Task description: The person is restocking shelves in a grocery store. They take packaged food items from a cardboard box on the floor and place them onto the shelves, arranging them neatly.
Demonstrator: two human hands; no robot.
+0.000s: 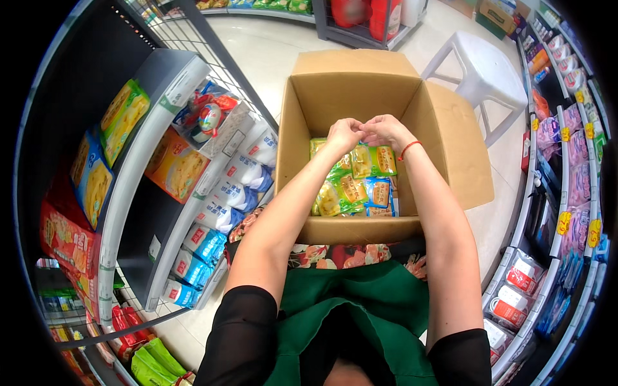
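An open cardboard box [359, 229] stands in front of me with its flaps folded outward. Over its inside, my left hand [345, 135] and my right hand [385, 129] meet at the fingertips. Whether a small thing is pinched between them is hidden by the fingers. A red cord bracelet [410, 147] circles my right wrist. Beneath the hands lie several green-and-yellow food packets [374, 161], flat and overlapping at the bottom of the box. Beside the nearer green ones, blue packets [377, 192] of similar print show at the right.
On my left, a metal shelf rack [159, 108] holds coloured packets and white-and-blue bags [231, 188]. A white plastic stool [487, 67] stands beyond the box's right flap. Stocked shelves [560, 193] line the right side. A display stand [333, 36] with red containers is farther ahead.
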